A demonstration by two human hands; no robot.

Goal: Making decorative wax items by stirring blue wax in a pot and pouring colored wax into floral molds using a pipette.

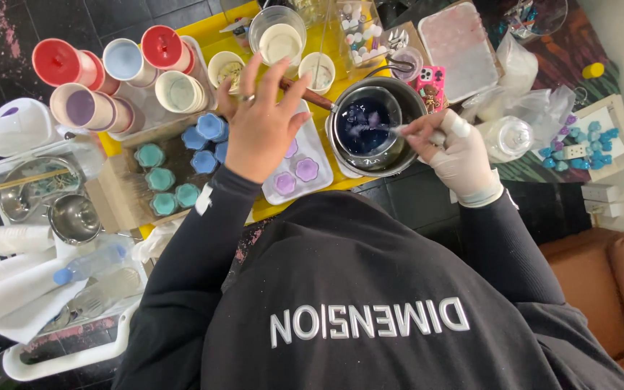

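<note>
A person in a black long-sleeved top leaned over a yellow table crowded with craft things. Beyond the fingers of both hands sat a round metal pot holding dark blue liquid, its long handle running out toward the left hand. The left hand was bare, with a ring on one finger, and hovered with its fingers spread wide above the handle; whether they touched it could not be told. Under that palm and just to its right lay a white tray with purple flower-shaped pieces. To the left of those fingers stood rows of blue and teal flower-shaped moulds on a wooden board, and farther out to the left a stack of red, blue and purple cups. Beyond the fingertips stood a glass of cream-coloured liquid. The right hand wore a white glove, its fingers pinched around a thin stirring stick whose tip dipped into the blue liquid. To the right of that hand lay a crumpled clear plastic bag.
</note>
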